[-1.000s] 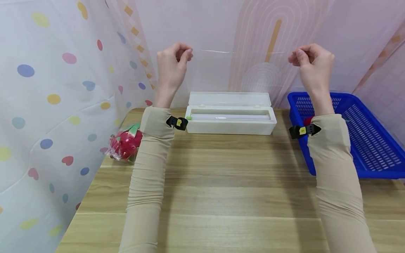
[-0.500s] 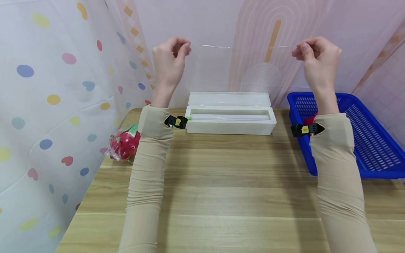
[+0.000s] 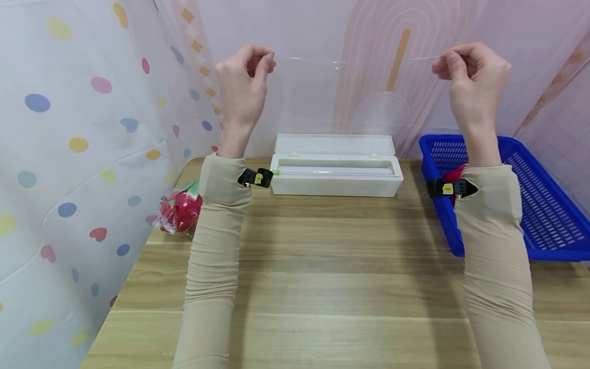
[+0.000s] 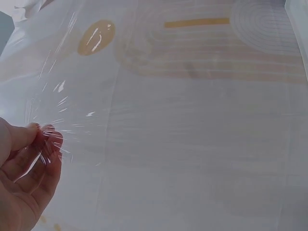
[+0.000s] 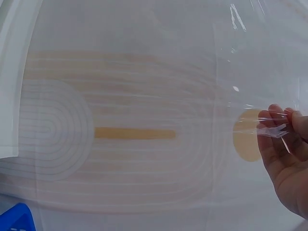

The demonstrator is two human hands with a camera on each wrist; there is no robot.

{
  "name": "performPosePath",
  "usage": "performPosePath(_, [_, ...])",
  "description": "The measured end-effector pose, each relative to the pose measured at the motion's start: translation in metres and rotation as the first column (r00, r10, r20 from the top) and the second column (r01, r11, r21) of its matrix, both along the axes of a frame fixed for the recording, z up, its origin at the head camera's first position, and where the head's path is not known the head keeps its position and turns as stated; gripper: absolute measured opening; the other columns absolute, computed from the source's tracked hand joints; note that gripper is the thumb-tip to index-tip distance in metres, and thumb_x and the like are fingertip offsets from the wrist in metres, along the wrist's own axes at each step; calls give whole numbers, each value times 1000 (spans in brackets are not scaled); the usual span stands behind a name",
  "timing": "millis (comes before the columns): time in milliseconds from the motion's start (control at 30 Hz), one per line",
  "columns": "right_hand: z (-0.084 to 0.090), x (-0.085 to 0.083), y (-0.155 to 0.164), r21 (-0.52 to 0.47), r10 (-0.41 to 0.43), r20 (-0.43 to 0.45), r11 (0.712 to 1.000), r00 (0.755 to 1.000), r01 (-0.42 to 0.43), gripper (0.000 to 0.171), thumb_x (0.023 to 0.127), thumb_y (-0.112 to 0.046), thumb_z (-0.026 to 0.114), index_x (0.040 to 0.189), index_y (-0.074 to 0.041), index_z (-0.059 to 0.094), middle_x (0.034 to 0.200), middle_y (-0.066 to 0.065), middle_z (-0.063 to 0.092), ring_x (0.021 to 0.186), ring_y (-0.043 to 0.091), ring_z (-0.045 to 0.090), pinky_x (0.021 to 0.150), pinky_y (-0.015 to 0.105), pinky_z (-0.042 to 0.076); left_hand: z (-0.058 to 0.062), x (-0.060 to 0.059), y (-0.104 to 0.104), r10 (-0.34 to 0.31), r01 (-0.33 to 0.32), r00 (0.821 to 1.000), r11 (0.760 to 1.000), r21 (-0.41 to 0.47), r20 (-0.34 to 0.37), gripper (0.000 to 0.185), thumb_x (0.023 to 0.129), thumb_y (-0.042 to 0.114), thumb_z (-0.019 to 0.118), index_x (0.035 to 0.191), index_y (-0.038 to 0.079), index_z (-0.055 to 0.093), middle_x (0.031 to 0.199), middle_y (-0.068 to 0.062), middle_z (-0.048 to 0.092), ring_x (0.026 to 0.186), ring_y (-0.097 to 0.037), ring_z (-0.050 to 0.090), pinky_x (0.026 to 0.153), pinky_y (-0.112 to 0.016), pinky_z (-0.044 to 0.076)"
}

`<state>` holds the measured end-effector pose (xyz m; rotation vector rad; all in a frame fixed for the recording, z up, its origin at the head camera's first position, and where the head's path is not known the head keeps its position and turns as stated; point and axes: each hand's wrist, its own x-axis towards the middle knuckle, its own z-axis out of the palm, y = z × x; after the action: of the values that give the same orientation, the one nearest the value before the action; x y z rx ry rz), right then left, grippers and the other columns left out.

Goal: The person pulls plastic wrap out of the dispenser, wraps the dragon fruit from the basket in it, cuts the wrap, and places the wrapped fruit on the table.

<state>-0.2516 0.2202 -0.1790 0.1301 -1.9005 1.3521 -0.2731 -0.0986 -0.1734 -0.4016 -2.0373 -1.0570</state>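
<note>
A clear sheet of cling film is stretched between my raised hands, its top edge showing as a thin glint. My left hand pinches one corner between thumb and fingers; in the left wrist view, creases in the film fan out from the fingertips. The opposite corner is pinched by my right hand, with film wrinkled at its fingers in the right wrist view. Below and between the hands stands a white cling film box, lid up, with a roll inside. Where the sheet's lower end lies is hard to see.
Left on the wooden table lies a red dragon fruit with clear film round it, partly behind the left sleeve. A blue basket stands at the right, with something red in it. A patterned curtain hangs behind.
Both hands have risen and spread slightly apart, carrying the film's top edge upward with them. Box, dragon fruit and basket have stayed put.
</note>
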Motion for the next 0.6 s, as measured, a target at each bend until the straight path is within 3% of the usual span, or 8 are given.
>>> performPosePath(333, [8, 5, -1, 2, -26, -36, 1000, 999, 26, 16, 92, -20, 57, 90, -12, 71, 75, -18, 65, 73, 1, 64, 78, 12, 53, 8, 7, 2, 11, -11, 1000, 1000, 14, -24, 24, 97, 18, 54, 102, 0, 69, 96, -12, 73, 84, -19, 66, 72, -9, 46])
performPosePath(600, [15, 12, -5, -22, -18, -84, 1000, 996, 16, 15, 92, -17, 58, 86, -12, 71, 73, -17, 66, 71, 2, 64, 76, 12, 53, 13, 13, 2, -22, 27, 994, 998, 51, -104, 22, 96, 14, 56, 99, -2, 70, 92, -16, 72, 80, -21, 64, 69, -8, 44])
